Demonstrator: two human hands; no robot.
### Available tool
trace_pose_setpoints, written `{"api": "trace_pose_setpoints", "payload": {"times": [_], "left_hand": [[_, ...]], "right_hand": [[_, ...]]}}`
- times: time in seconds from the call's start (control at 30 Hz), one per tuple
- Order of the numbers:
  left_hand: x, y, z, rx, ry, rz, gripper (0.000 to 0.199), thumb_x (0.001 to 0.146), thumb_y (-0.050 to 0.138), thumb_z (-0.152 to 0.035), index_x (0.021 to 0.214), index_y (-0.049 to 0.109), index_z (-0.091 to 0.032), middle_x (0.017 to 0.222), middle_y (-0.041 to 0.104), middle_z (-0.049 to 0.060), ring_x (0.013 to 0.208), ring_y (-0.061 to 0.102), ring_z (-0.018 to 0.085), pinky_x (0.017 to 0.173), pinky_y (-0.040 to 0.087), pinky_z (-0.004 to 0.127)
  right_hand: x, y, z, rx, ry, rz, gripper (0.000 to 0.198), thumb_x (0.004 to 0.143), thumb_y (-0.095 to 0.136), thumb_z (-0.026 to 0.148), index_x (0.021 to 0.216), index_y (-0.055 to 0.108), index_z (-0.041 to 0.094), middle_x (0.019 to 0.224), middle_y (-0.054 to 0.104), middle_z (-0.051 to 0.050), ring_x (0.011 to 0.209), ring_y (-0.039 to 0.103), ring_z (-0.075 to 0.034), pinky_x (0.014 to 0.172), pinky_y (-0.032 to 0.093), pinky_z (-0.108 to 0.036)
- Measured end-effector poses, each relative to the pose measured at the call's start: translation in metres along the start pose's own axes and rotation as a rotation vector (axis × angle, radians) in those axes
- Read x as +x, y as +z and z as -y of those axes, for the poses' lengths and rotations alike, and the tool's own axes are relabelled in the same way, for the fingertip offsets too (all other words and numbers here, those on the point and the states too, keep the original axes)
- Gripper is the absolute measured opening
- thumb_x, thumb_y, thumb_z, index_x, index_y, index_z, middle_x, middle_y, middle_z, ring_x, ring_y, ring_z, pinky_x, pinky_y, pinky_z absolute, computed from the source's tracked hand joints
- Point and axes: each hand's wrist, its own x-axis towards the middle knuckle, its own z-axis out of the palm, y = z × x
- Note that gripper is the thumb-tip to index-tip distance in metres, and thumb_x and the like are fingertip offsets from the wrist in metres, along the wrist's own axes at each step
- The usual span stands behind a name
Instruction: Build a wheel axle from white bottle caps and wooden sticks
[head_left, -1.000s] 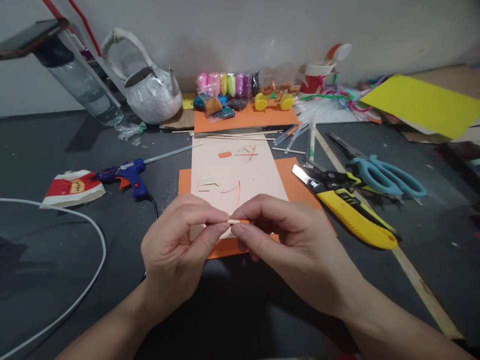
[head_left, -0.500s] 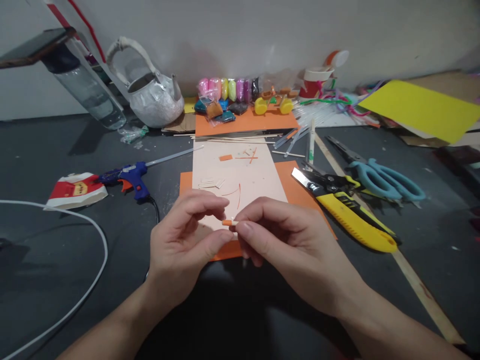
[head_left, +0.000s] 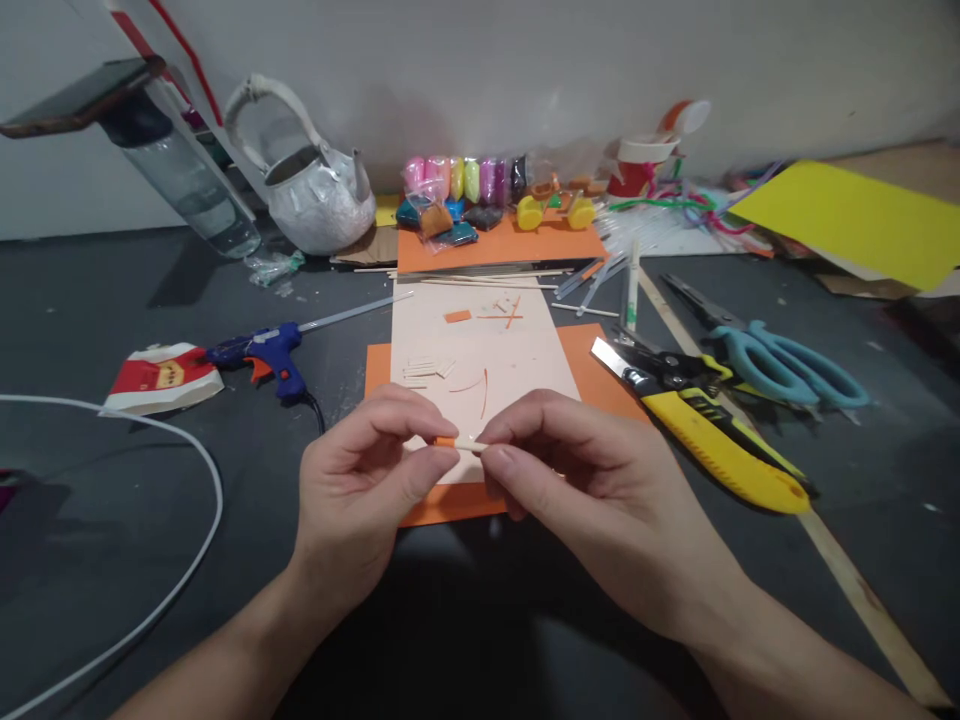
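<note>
A thin wooden stick [head_left: 470, 446] with an orange paper strip [head_left: 445, 441] around its left end spans the gap between my hands. My left hand [head_left: 375, 465] pinches the orange-covered end between thumb and index finger. My right hand [head_left: 574, 480] grips the bare end the same way; its fingertips hide that tip. Below lies a pale sheet of paper [head_left: 517, 350] on an orange sheet [head_left: 592, 355]. On the pale sheet are several short cut sticks [head_left: 424, 368], a small orange paper piece [head_left: 457, 316] and thin orange strips [head_left: 484, 395].
Left are a blue glue gun [head_left: 277, 358], a red packet [head_left: 169, 375] and a white cable [head_left: 214, 480]. Right lie a yellow utility knife [head_left: 727, 450], blue-handled scissors [head_left: 795, 365] and a wooden strip [head_left: 862, 600]. A kettle [head_left: 319, 205] and bagged coloured clay [head_left: 457, 185] stand behind.
My left thumb and index finger, apart before, have closed on the orange-wrapped end. More bare stick shows between my hands. The view has shifted slightly.
</note>
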Motion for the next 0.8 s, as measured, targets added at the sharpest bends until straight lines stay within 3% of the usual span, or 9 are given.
{"api": "trace_pose_setpoints", "payload": {"times": [0.1,0.23,0.33,0.47,0.57,0.7,0.8], "left_hand": [[0.003,-0.002,-0.002,0.017,0.019,-0.067,0.013,0.082,0.076,-0.013,0.087,0.077,-0.025,0.083,0.067,0.0,0.081,0.062,0.015,0.078,0.051,0.027],[0.007,-0.003,-0.005,-0.034,-0.009,-0.113,0.007,0.086,0.073,-0.019,0.089,0.077,-0.024,0.082,0.07,0.0,0.078,0.066,0.013,0.078,0.053,0.025],[0.007,0.0,-0.006,-0.111,-0.115,-0.094,0.007,0.089,0.071,-0.022,0.088,0.078,-0.023,0.082,0.074,0.0,0.075,0.069,0.011,0.077,0.056,0.023],[0.006,0.002,-0.007,-0.226,-0.275,-0.035,0.007,0.086,0.074,-0.018,0.085,0.078,-0.023,0.082,0.078,-0.001,0.071,0.072,0.01,0.073,0.059,0.02],[0.006,0.001,-0.009,-0.257,-0.326,0.007,0.008,0.084,0.075,-0.015,0.083,0.078,-0.022,0.079,0.077,-0.001,0.068,0.072,0.009,0.071,0.06,0.019],[0.004,0.001,-0.012,-0.26,-0.402,0.065,0.012,0.082,0.076,-0.011,0.086,0.077,-0.022,0.074,0.076,-0.003,0.069,0.071,0.007,0.071,0.059,0.016],[0.003,0.002,-0.015,-0.27,-0.454,0.111,0.021,0.081,0.077,-0.008,0.094,0.075,-0.025,0.078,0.077,-0.004,0.073,0.072,0.006,0.073,0.057,0.011]], "right_hand": [[0.002,-0.003,-0.005,-0.089,-0.032,-0.043,0.011,0.092,0.061,0.016,0.082,0.065,0.017,0.072,0.063,0.003,0.062,0.056,-0.009,0.054,0.043,-0.018],[0.007,-0.004,-0.021,-0.59,-0.122,0.0,0.011,0.094,0.06,0.013,0.085,0.066,0.016,0.076,0.063,0.0,0.063,0.053,-0.011,0.057,0.038,-0.024],[0.009,0.0,-0.035,-0.931,-0.164,0.108,0.014,0.094,0.061,0.011,0.082,0.069,0.014,0.081,0.062,-0.004,0.066,0.053,-0.015,0.059,0.034,-0.028],[0.009,0.004,-0.045,-1.111,-0.23,0.171,0.019,0.089,0.062,0.006,0.073,0.067,0.014,0.073,0.058,-0.006,0.068,0.053,-0.02,0.058,0.031,-0.031],[0.008,-0.001,-0.039,-0.978,-0.27,0.149,0.016,0.094,0.06,0.01,0.081,0.068,0.013,0.075,0.059,-0.004,0.066,0.053,-0.017,0.057,0.034,-0.029],[0.007,-0.013,-0.02,-0.472,-0.455,-0.043,0.013,0.095,0.06,0.008,0.106,0.065,0.013,0.088,0.062,-0.001,0.075,0.058,-0.011,0.066,0.045,-0.023],[0.007,-0.018,-0.011,-0.32,-0.527,0.078,0.023,0.092,0.069,0.011,0.114,0.065,0.013,0.104,0.062,-0.003,0.091,0.06,-0.011,0.079,0.05,-0.021]]}}
